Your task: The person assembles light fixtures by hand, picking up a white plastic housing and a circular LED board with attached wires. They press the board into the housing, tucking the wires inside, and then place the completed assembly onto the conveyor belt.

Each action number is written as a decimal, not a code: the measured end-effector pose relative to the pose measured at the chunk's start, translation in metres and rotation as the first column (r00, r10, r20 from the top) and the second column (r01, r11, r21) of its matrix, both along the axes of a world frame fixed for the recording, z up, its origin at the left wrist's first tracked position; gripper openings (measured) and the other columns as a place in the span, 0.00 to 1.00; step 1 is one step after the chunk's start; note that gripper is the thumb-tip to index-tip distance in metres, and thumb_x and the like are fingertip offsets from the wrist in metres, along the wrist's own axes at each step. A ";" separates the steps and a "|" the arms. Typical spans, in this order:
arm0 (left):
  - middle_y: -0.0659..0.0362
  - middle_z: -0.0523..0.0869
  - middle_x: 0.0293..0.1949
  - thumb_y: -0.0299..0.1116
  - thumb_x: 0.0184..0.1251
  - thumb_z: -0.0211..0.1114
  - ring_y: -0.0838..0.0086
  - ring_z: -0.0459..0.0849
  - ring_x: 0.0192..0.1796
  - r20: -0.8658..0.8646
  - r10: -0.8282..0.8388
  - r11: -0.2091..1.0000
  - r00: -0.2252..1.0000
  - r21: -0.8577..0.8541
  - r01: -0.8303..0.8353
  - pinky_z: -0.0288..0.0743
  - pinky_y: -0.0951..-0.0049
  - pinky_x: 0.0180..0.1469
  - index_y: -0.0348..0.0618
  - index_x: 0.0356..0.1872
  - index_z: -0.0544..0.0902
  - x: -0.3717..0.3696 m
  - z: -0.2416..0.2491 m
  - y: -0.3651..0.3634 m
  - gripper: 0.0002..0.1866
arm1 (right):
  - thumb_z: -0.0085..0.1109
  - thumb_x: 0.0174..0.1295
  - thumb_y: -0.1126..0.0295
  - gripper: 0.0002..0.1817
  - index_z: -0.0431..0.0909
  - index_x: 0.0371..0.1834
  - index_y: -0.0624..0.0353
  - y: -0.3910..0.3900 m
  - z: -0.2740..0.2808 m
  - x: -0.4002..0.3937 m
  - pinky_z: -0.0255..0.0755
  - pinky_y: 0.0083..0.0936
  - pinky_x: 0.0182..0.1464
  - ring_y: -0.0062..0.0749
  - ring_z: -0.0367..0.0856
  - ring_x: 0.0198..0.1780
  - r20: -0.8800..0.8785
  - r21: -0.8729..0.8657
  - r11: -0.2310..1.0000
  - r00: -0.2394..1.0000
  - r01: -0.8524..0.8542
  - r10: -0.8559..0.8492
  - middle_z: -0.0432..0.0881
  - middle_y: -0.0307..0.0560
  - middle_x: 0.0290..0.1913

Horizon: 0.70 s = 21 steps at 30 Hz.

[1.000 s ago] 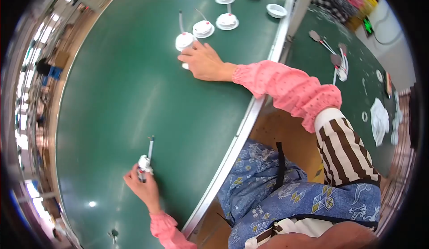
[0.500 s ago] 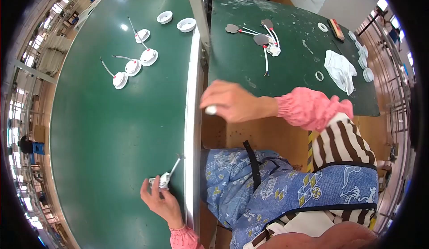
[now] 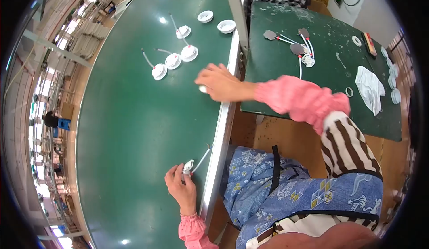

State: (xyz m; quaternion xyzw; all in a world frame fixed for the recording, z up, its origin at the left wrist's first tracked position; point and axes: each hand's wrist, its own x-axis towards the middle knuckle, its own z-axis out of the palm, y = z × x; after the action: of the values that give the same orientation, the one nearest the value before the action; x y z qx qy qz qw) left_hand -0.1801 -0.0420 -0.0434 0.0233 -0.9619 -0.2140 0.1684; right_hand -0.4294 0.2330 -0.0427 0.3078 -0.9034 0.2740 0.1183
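Observation:
My left hand [image 3: 182, 190] is closed by its fingertips on a small white lamp part with a cable [image 3: 188, 167], low over the green work surface. The part's white cable points up and right toward the metal edge. My right hand [image 3: 220, 83], slightly blurred, is above the same surface near its right edge. Its fingers are closed on a small white piece [image 3: 203, 89], mostly hidden by the hand. Beyond it stand several round white lamp units with cables, among them one nearest the hand [image 3: 189, 53] and another farther left [image 3: 159, 71].
Two white rings [image 3: 226, 26] lie by the metal edge [image 3: 223, 115]. A second green table [image 3: 277, 92] on the right carries grey discs with cables [image 3: 296, 49], a white cloth [image 3: 369, 90], a brush-like block [image 3: 369, 44] and stacked white rings [image 3: 393, 81]. A metal post [image 3: 236, 12] rises between the tables.
My right hand has moved from over the gap onto the left green surface, still with the small white piece. My left hand still holds the lamp part, now turned slightly. The view has shifted.

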 end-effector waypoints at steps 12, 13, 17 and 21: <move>0.49 0.82 0.48 0.14 0.63 0.55 0.57 0.84 0.47 -0.143 0.101 0.994 0.985 0.045 -0.096 0.79 0.62 0.47 0.35 0.55 0.84 0.002 0.006 -0.017 0.20 | 0.58 0.56 0.74 0.12 0.85 0.43 0.58 0.069 -0.009 0.040 0.70 0.48 0.56 0.48 0.79 0.53 -0.100 -0.232 0.972 0.995 -0.024 0.001 0.83 0.50 0.47; 0.50 0.83 0.48 0.14 0.63 0.55 0.58 0.84 0.46 -0.155 0.125 0.992 0.980 0.036 -0.121 0.78 0.63 0.47 0.35 0.54 0.84 0.005 0.004 -0.023 0.19 | 0.59 0.56 0.74 0.12 0.85 0.44 0.59 0.096 -0.001 0.055 0.72 0.47 0.55 0.49 0.81 0.51 -0.203 -0.223 0.974 0.976 0.038 -0.084 0.84 0.50 0.44; 0.50 0.82 0.44 0.17 0.65 0.58 0.57 0.83 0.43 -0.168 0.207 0.978 0.964 0.003 -0.209 0.77 0.62 0.44 0.35 0.51 0.84 0.024 -0.005 -0.047 0.15 | 0.62 0.56 0.70 0.14 0.84 0.46 0.60 0.227 0.008 0.060 0.77 0.44 0.53 0.55 0.84 0.48 -0.180 -0.339 0.758 0.752 0.557 -0.634 0.86 0.55 0.43; 0.50 0.81 0.41 0.19 0.65 0.60 0.55 0.82 0.41 -0.139 0.205 0.973 0.969 -0.076 -0.216 0.76 0.60 0.43 0.34 0.49 0.84 0.045 -0.025 -0.062 0.12 | 0.61 0.56 0.71 0.16 0.83 0.48 0.63 0.341 -0.027 0.014 0.77 0.51 0.55 0.63 0.84 0.53 0.033 -0.001 0.385 0.385 0.923 -0.922 0.86 0.65 0.48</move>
State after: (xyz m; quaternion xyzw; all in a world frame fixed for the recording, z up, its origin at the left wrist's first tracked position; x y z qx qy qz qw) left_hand -0.1355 -0.1038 -0.0682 0.1036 -0.9496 -0.1522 0.2536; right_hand -0.4150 0.5736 -0.0699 -0.2496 -0.9213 0.1753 0.2412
